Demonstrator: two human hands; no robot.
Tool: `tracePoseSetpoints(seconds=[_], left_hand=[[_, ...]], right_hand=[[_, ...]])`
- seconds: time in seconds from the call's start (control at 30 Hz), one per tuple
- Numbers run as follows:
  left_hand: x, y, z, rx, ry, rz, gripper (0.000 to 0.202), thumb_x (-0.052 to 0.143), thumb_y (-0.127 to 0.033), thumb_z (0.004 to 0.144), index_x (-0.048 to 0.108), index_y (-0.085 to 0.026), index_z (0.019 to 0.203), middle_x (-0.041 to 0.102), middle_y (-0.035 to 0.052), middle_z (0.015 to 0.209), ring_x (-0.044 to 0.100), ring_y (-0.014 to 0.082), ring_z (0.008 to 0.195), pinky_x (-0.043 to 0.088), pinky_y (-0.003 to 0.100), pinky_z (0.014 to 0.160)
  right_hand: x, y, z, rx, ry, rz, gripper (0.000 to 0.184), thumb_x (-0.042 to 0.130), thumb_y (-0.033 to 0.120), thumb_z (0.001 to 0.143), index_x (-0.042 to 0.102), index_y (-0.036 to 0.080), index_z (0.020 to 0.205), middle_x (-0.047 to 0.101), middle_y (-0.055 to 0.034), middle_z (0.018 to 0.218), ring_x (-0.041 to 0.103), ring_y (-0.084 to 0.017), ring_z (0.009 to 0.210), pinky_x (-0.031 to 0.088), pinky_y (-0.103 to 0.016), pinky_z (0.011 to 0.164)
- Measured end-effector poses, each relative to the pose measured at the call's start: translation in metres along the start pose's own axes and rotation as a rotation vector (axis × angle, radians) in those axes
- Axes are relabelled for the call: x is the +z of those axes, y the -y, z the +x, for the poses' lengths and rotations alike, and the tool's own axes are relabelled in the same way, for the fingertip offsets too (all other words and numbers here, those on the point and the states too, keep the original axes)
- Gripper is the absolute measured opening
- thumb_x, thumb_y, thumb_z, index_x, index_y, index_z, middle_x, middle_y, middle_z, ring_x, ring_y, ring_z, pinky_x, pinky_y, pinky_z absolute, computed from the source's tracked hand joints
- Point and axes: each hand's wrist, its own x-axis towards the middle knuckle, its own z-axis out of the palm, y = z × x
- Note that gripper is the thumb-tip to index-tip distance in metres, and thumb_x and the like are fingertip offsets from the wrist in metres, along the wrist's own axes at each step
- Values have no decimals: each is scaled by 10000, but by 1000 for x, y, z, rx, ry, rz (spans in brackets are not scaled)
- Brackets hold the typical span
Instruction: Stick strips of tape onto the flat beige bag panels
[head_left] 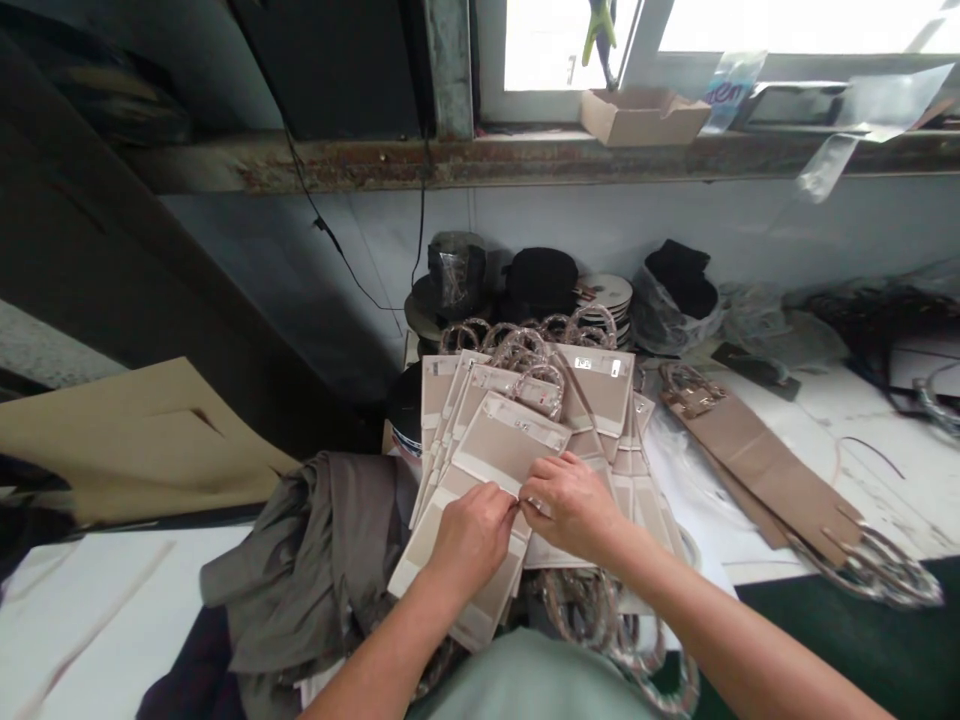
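A pile of flat beige bag panels with plastic-wrapped looped handles lies in front of me. On top is a beige bag panel with a small white label near its upper edge and a pale strip across its middle. My left hand is closed, its thumb and fingers pinching at that strip. My right hand meets it there with fingertips also pressed together. Both hands rest on the top panel, their fingertips almost touching. Exactly which fold or edge sits between the fingertips is hidden. More wrapped handles hang below the pile, near my lap.
Brown bag pieces with wrapped handles lie on the white table to the right. Rolls of black material stand behind the pile. Grey-brown cloth is heaped at left, beside tan sheet material. A cardboard box sits on the window ledge.
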Motion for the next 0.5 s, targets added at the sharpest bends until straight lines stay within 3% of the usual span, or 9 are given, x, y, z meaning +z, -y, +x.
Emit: tracePoseSetpoints(seconds=[0.13,0.27,0.37,0.5], left_hand=[[0,4,2,33,12,89,256,446,-154,1013,675,-207,912,677,76,856,639,230,860,463,323,741],[7,10,-2,72,-26,-64,265,447,-168,1026,692,-212,935,682,69,860,632,217,875,460,318,794],[23,23,-5,-75,-62,-274,227,510,-226,1019,714,-221,921,689,49,877,643,192,871,458,283,783],[50,45,-7,-274,-79,-460,221,545,-255,988,712,-211,851,676,34,880,650,188,892,465,269,799]], right_hand=[[11,-9,5,133,-47,118,130,634,195,844,714,235,750,667,-29,792,600,-183,788,367,-324,748],[26,-39,21,439,-200,453,193,607,300,889,741,220,775,684,-22,798,606,-176,734,416,-302,707],[36,-61,39,589,-272,677,247,649,416,872,777,209,827,719,-23,806,625,-193,743,445,-303,707],[49,-70,59,617,-281,636,290,640,462,873,789,217,826,743,-28,822,641,-209,762,449,-306,719]])
